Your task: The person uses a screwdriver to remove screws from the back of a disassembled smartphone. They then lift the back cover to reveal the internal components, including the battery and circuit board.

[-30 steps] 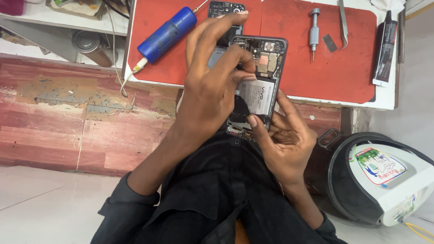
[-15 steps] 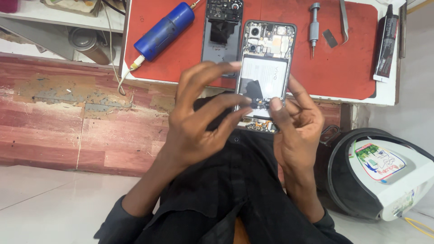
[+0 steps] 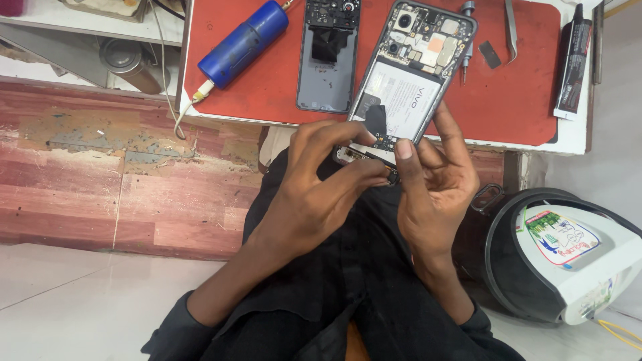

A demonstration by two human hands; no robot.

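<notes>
Both your hands grip the opened phone (image 3: 408,87) above the red mat (image 3: 528,93), right hand (image 3: 435,187) steadying, left hand (image 3: 321,180) pinching its lower edge

Opened phone (image 3: 408,80), back cover off, held tilted over the edge of a red mat (image 3: 528,93).

Dark frame, insides facing up: camera modules and small boards at the far end, a white-labelled battery in the middle, a black flex strip hanging across the lower part. Near end pinched between the fingertips of left hand (image 3: 314,194) and right hand (image 3: 435,187), thumbs pressed at the bottom edge above the lap.
</notes>
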